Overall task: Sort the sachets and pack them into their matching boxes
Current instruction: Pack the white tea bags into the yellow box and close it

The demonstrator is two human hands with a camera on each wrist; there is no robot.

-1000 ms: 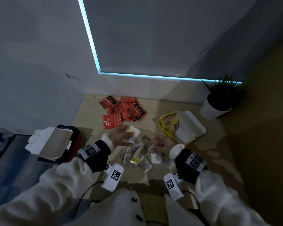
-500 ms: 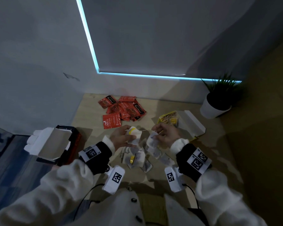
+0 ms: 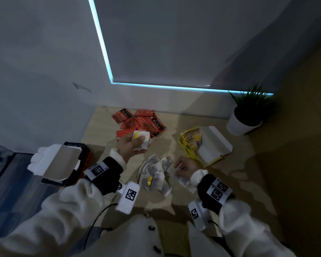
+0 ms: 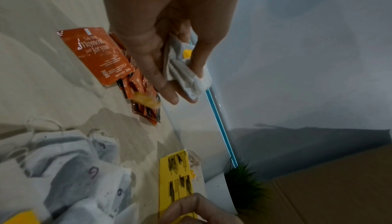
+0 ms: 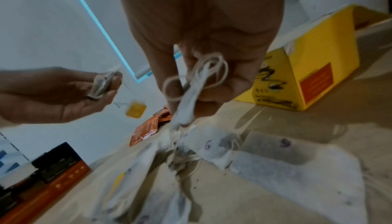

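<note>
My left hand [image 3: 135, 145] is raised above the table and grips a small stack of white tea bags [image 3: 142, 139] with a yellow tag [image 4: 186, 54]. My right hand [image 3: 183, 166] is low at the loose pile of white tea bags [image 3: 154, 175] and pinches one tea bag with its looped string [image 5: 191, 93]. An open yellow box [image 3: 191, 147] with tea bags packed in its far end lies to the right. Red sachets [image 3: 143, 123] lie heaped at the back. An open red-and-black box [image 3: 70, 162] sits at the left table edge.
A potted plant in a white pot [image 3: 243, 121] stands at the back right by the wall. The wooden table [image 3: 239, 173] ends at the left against a blue patterned surface [image 3: 0, 164]. A wall with a lit strip runs behind.
My left hand has lifted its stack of tea bags up and away from the pile. My right hand has dropped from beside the left hand back down to the pile.
</note>
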